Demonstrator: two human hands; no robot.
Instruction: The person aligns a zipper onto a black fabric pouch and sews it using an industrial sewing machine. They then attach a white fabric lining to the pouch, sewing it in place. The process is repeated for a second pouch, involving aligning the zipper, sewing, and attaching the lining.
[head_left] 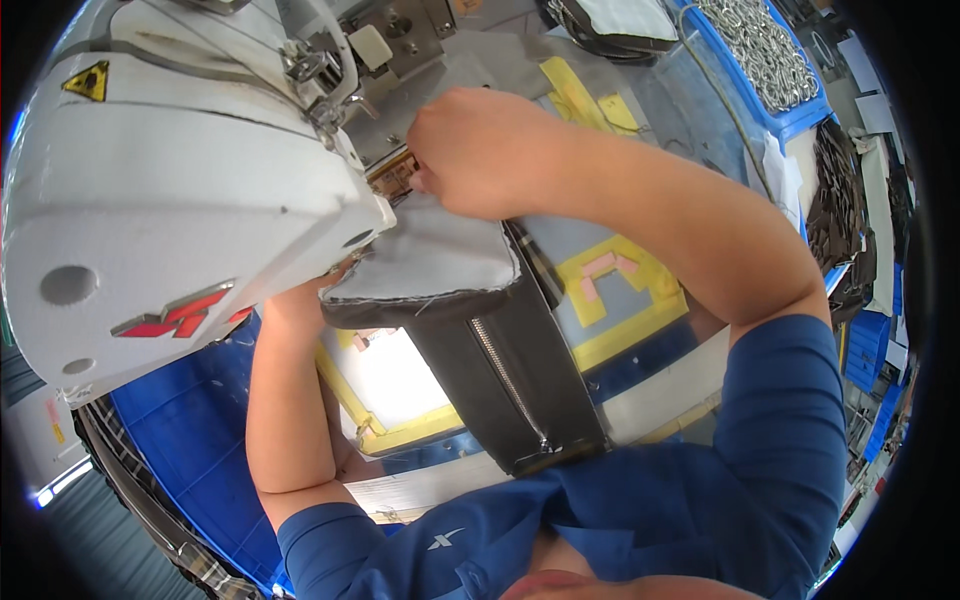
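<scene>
A dark bag piece (560,370) with a pale grey lining panel (440,255) lies under the head of a white industrial sewing machine (190,200). Its long black strip, with a metal zipper (505,385), hangs over the table edge toward me. My right hand (465,150) is closed at the far end of the lining, close to the needle area. Whatever its fingers pinch is hidden. My left hand (297,303) reaches under the machine head at the left edge of the piece, its fingers out of sight behind the machine.
Yellow tape (640,335) marks the work table around the piece. A blue bin (775,70) of metal chain stands at the far right, near dark stacked pieces (838,200). Another bag piece (620,20) lies at the back. A large blue container (200,440) sits at the left.
</scene>
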